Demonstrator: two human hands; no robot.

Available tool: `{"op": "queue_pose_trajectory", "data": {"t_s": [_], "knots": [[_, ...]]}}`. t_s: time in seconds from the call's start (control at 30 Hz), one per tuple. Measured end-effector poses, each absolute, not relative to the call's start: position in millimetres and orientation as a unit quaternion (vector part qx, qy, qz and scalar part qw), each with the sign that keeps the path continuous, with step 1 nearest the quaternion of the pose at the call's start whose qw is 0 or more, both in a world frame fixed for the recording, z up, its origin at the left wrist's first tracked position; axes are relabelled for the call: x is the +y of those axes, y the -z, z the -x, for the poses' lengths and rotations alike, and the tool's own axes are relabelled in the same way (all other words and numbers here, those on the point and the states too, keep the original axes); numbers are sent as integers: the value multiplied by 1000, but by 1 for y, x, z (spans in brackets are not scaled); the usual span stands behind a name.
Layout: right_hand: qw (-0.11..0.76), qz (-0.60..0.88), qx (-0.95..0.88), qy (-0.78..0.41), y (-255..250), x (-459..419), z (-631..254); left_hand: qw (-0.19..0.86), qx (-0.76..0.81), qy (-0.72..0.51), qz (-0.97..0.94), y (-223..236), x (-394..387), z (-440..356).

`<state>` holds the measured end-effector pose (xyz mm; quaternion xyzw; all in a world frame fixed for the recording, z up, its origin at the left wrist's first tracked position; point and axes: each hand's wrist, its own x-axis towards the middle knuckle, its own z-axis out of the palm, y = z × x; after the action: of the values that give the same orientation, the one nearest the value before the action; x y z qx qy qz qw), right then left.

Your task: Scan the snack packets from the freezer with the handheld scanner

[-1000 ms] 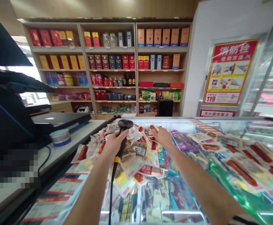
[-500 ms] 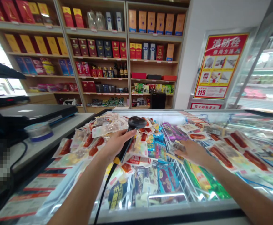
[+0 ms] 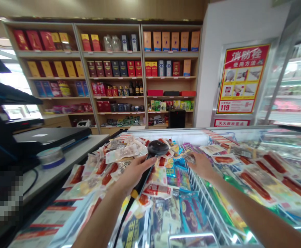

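Note:
My left hand (image 3: 132, 174) is wrapped round the handle of a black barcode scanner (image 3: 157, 147), whose cable trails down toward me. Its rounded head points forward over the heap of packets. To the right, my right hand (image 3: 203, 167) grips a small clear-and-brown packet (image 3: 188, 157) by its right side, a short way from the scanner head. The packet's print is too blurred to read. Below both hands lie sausage packets (image 3: 109, 174) in clear wrap and a blue ice-cream wrapper (image 3: 190, 210).
White wire dividers (image 3: 204, 196) split the glass-topped freezer. More sausage packets (image 3: 256, 186) are piled on the right. A counter (image 3: 70, 165) with a roll of tape (image 3: 51, 157) stands at the left. Shelves of boxed bottles (image 3: 114, 69) line the back wall.
My right hand has moved left with the packet, closer to the scanner head. The left hand keeps hold of the scanner. The view has tilted up somewhat.

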<state>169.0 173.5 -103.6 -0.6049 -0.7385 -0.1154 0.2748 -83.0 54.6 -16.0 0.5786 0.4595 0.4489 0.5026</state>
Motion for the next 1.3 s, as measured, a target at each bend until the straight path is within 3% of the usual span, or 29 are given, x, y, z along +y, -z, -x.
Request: {"op": "queue_pose_trajectory", "data": {"t_s": [0.13, 0.23, 0.53, 0.9, 1.3], "knots": [[397, 571, -697, 174, 106, 182, -176, 516, 477, -443, -557, 15, 54, 82], [429, 543, -698, 186, 105, 182, -176, 539, 461, -437, -552, 12, 52, 79], [436, 538, -701, 167, 103, 173, -171, 639, 357, -397, -554, 11, 45, 76], [428, 544, -707, 146, 101, 169, -168, 589, 390, -392, -590, 12, 51, 85], [462, 549, -687, 118, 95, 171, -152, 535, 417, -513, -526, 15, 62, 89]]}}
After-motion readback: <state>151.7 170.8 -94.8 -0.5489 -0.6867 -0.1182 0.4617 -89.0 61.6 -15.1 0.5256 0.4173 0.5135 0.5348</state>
